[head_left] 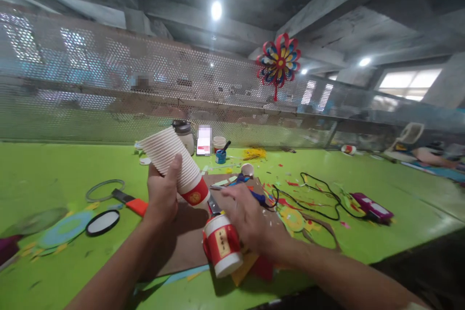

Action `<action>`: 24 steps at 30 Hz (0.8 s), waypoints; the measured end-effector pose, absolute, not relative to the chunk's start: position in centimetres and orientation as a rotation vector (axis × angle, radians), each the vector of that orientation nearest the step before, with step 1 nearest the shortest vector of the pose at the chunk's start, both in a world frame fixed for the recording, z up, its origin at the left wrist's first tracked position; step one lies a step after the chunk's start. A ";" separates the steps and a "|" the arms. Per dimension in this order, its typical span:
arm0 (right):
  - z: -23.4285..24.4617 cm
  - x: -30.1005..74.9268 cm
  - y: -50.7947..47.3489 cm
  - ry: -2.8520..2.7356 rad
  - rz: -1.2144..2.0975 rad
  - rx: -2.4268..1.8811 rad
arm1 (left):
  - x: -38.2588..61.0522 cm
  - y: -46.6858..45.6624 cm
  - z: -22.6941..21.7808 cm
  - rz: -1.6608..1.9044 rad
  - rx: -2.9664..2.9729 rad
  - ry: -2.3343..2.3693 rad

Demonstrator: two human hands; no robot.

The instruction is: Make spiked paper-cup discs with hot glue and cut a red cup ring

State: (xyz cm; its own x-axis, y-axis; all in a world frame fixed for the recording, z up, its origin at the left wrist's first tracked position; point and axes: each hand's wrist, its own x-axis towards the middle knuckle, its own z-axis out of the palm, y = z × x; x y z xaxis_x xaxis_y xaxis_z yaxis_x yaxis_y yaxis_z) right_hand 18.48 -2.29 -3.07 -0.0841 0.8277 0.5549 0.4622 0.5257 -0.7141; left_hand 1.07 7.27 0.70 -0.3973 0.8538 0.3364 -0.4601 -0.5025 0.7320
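Observation:
My left hand is wrapped round a tall stack of white paper cups, tilted with its base toward the right. The lowest cup has a red band with a gold emblem. Just right of that base is my right hand, slightly blurred, its fingers stretched to the left and nothing visible in them. Below it a red-and-white paper cup with a cream label lies on its side near the table's front edge. Blue-handled scissors lie partly hidden behind my right hand, on a brown board.
Paper scraps and a black cord leading to a purple device lie on the green table. At the back stand a jar, a phone and a small blue pot, before a perforated screen holding a paper flower.

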 end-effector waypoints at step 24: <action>2.2 13.1 8.4 -2.417 0.984 -1.204 | -1.1 7.5 3.2 2.309 0.910 0.537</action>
State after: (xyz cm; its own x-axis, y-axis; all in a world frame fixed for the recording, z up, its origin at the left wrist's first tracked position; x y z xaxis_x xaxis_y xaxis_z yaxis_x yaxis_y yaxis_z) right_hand 13.09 8.42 2.17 -0.6200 0.7824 -0.0595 0.6013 0.4251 -0.6766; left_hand -1.10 7.54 3.19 -0.5897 0.6537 0.4744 -0.3770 -0.7422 0.5541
